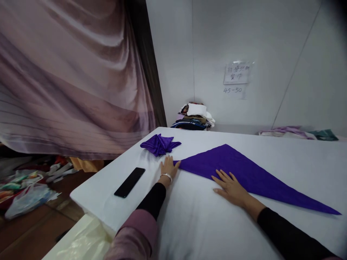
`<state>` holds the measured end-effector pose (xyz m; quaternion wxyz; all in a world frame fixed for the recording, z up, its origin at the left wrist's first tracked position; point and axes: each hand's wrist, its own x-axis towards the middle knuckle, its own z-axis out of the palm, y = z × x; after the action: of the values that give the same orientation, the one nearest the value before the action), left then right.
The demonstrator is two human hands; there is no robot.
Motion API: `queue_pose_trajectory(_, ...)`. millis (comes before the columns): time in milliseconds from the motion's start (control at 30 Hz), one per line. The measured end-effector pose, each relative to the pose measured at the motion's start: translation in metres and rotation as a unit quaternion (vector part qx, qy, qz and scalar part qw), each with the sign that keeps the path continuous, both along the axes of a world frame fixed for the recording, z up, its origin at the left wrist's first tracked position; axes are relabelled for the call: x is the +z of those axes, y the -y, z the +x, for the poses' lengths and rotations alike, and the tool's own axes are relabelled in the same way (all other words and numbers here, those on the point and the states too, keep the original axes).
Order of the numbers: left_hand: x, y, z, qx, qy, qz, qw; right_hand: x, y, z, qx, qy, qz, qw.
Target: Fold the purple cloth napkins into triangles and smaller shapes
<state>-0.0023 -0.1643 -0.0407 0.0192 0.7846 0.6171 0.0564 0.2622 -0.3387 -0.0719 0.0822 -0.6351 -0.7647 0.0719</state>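
Observation:
A purple cloth napkin (238, 168) lies flat on the white table, folded into a wide triangle with its peak pointing away from me. My left hand (168, 169), with a silver bracelet at the wrist, rests at the napkin's left corner, palm down and fingers stretched. Near the middle of the long front edge, my right hand (230, 187) lies flat with fingers spread, the fingertips touching the cloth. Just beyond my left hand sits a second purple napkin (158, 144), pleated and bunched into a pointed shape.
A black phone (130, 182) lies on the white table (200, 224) left of my left arm. Stacked folded clothes (193, 115) stand behind the table by the wall. A draped pink curtain (81, 79) hangs at left, with plastic bags (29, 198) on the floor below.

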Motion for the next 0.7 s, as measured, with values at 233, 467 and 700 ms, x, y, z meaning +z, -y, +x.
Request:
queue_pose_trajectory(233,-0.013,0.03,0.043,-0.132,-0.004,-0.018,0.991,0.008,0.0,-0.002,-0.006,-0.008,-0.019,1.0)
queue_pose_trajectory(467,-0.017,0.02,0.038,-0.125,-0.01,-0.045,0.991,0.017,0.0,-0.004,-0.007,-0.042,-0.063,0.997)
queue_pose_trajectory(700,-0.02,0.017,0.041,-0.121,-0.015,-0.036,0.992,0.045,-0.02,0.012,0.016,-0.111,-0.16,0.981)
